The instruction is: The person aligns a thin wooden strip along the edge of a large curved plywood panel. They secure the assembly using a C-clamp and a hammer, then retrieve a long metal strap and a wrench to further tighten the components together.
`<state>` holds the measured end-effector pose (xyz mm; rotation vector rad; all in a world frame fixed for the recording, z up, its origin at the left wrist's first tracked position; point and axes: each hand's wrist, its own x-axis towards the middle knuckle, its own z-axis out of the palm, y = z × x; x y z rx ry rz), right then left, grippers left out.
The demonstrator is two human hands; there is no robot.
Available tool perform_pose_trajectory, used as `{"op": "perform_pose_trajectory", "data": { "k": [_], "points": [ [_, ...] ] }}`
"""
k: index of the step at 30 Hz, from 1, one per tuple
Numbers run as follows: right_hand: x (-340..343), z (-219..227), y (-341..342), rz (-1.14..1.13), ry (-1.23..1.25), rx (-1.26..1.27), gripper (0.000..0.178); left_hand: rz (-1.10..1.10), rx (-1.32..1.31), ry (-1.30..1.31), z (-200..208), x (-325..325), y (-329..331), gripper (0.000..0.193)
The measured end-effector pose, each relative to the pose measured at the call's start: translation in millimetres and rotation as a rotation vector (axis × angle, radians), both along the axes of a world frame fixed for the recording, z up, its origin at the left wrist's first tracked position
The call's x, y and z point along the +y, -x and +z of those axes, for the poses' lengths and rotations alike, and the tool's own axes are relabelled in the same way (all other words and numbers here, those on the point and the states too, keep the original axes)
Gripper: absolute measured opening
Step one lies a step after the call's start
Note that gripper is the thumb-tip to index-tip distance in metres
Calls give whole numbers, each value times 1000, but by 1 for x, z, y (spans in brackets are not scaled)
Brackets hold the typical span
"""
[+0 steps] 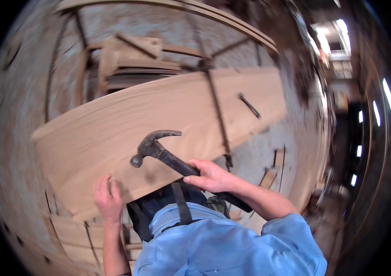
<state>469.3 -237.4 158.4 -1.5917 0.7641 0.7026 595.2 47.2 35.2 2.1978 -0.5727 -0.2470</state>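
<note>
My right hand (212,176) is wrapped round the dark handle of a claw hammer (149,146). The hammer is held over the near part of a large pale wooden board (177,99), its claw pointing right and its round face to the lower left. Over the board's near left edge is my left hand (108,197), fingers loosely bent, thumb apart, with nothing visible in it. A dark narrow hand tool (249,105) lies on the right part of the board; its exact kind is too blurred to tell.
A dark bar clamp (217,108) crosses the board from far to near edge. Beyond stands a wooden frame (232,25) with stacked wood pieces (145,64). Wood offcuts (268,178) lie at lower right, and more boards (73,234) at lower left.
</note>
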Motion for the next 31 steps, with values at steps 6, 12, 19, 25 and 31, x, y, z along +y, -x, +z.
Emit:
{"op": "perform_pose_trajectory", "data": {
  "k": [6, 12, 19, 25, 31],
  "points": [
    [-67, 6, 178, -464, -105, -82, 29, -279, -116, -5, 21, -128, 36, 22],
    [-105, -19, 337, -839, -99, -141, 23, -392, -137, -71, 57, -273, 122, 26],
    [-162, -21, 473, -1152, -83, -102, 21, -731, -377, -160, 40, -425, 222, 45],
    [-240, -22, 518, -1279, -44, -152, 17, -826, -403, -159, 17, -495, 258, 55],
    [-346, -17, 532, -1335, -9, -182, 17, -793, -379, -96, 5, -585, 273, 55]
  ]
}}
